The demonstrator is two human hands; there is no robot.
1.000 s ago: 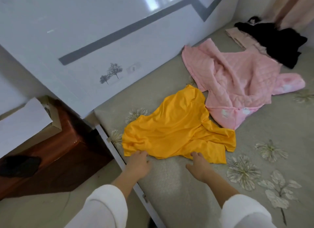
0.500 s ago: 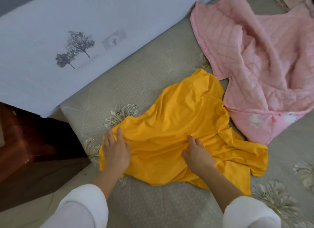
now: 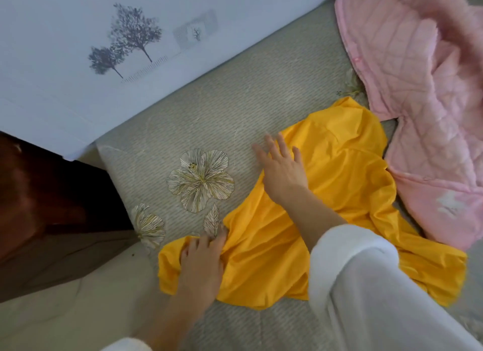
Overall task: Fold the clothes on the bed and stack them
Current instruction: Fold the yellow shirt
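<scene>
One yellow garment [image 3: 345,188], left hand [image 3: 201,261] gripping

1 yellow garment [image 3: 345,193]; 1 pink quilted garment [image 3: 418,102]; 1 left hand [image 3: 201,263]; 1 right hand [image 3: 283,169].

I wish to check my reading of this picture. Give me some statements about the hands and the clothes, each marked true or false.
1. The right hand lies flat, fingers spread, on the yellow garment. True.
2. The left hand touches the pink quilted garment. False: it holds the yellow garment's edge.
3. The yellow garment is neatly folded. False: it lies crumpled.
4. The bedcover has a flower pattern. True.
</scene>
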